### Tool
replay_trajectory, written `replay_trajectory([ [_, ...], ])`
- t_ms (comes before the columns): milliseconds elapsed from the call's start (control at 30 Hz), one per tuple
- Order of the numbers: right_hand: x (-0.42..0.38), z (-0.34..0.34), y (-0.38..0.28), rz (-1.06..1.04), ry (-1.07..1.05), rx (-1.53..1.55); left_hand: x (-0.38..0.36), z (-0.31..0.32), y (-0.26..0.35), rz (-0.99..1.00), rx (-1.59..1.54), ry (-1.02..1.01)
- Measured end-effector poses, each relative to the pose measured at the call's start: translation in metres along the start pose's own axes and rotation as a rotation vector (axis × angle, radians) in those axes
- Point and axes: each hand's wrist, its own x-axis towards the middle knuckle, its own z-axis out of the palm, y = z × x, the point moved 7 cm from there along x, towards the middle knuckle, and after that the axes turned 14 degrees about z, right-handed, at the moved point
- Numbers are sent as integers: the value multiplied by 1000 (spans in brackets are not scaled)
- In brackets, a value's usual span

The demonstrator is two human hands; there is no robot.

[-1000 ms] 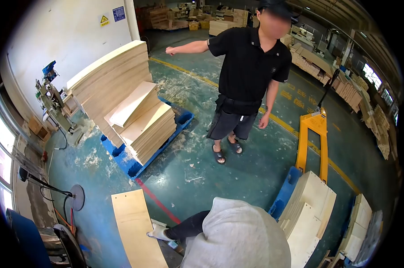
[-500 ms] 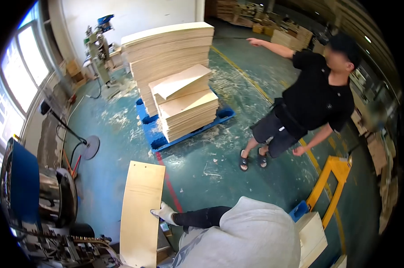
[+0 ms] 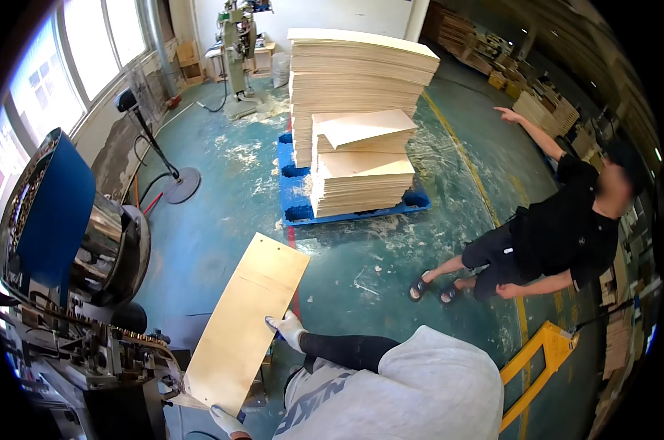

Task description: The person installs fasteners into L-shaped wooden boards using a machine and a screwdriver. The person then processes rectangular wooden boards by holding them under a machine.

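Observation:
A long, slightly curved wooden board (image 3: pixel 247 319) with small holes near its ends slants across the lower middle. White-gloved, my right hand (image 3: pixel 288 331) grips its right edge, the thumb on the upper face and the other fingers mostly hidden beneath. My left hand (image 3: pixel 228 422), also gloved, holds the near end at the bottom of the view. That end lies beside a machine (image 3: pixel 112 367) with a blue hopper (image 3: pixel 53 213).
Stacked boards (image 3: pixel 361 81) stand on a blue pallet (image 3: pixel 361 218). At the right another person (image 3: pixel 559 235) in black points left with an arm outstretched. A yellow pallet jack (image 3: pixel 541 367), a round-based stand (image 3: pixel 183 185) and a green machine (image 3: pixel 236 59) are also around.
The view has swung left, so the pallet and the person appear farther right. The board has tilted clockwise, its far end rightward. My left hand has come into view on its near end.

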Motion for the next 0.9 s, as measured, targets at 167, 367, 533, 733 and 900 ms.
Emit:
replay_trajectory([
  [167,15,-8,12,95,40,-49,-8,5,6,-59,-49,33],
  [367,7,-9,-14,135,103,61,-9,9,21,12,-46,14],
  [533,12,-22,-50,-29,152,139,-26,10,42,0,-80,17],
  [733,23,-8,-69,-184,136,88,-48,38,145,-168,58,19],
  [900,55,-8,-60,-176,30,36,-51,32,138,-96,203,-17],
])
